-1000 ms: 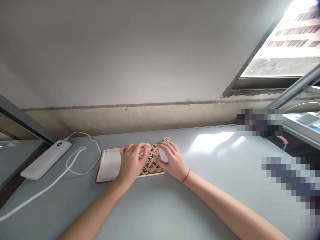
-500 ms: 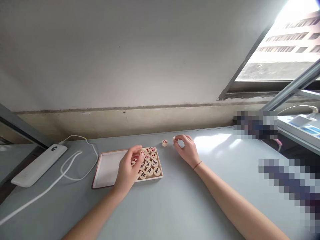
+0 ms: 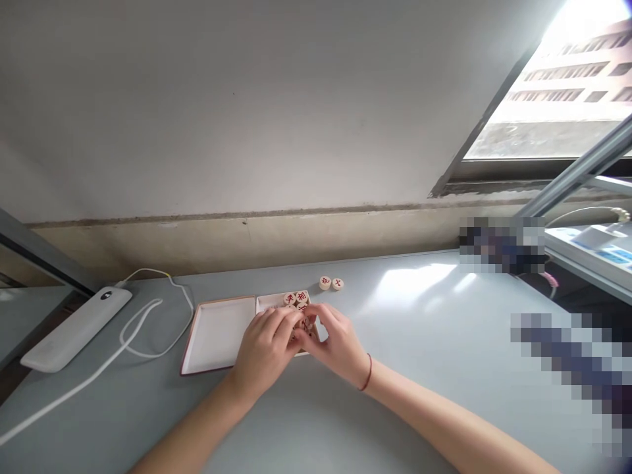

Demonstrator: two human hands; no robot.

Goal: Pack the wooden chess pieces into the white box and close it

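You: left hand (image 3: 264,349), right hand (image 3: 336,345) | fingers (image 3: 279,320) half-curled over xiangqi pieces (image 3: 301,297) in box (image 3: 269,301), hold unclear | two loose pieces (image 3: 324,283) beyond box, red characters

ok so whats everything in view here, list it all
loose xiangqi pieces: 2, cream with red characters, on the grey desk behind the box
boxed xiangqi pieces: several, count hidden by hands, cream, in the right box half
white-lined box halves: 2, white with reddish edge, open side by side
power bank: 1, white, desk's left
cable: at least 1, white, looped left of the box
window: 1, bright, upper right
left hand: 1, at the boxed pieces
right hand: 1, at the boxed pieces
bracelet: 1, red, right wrist
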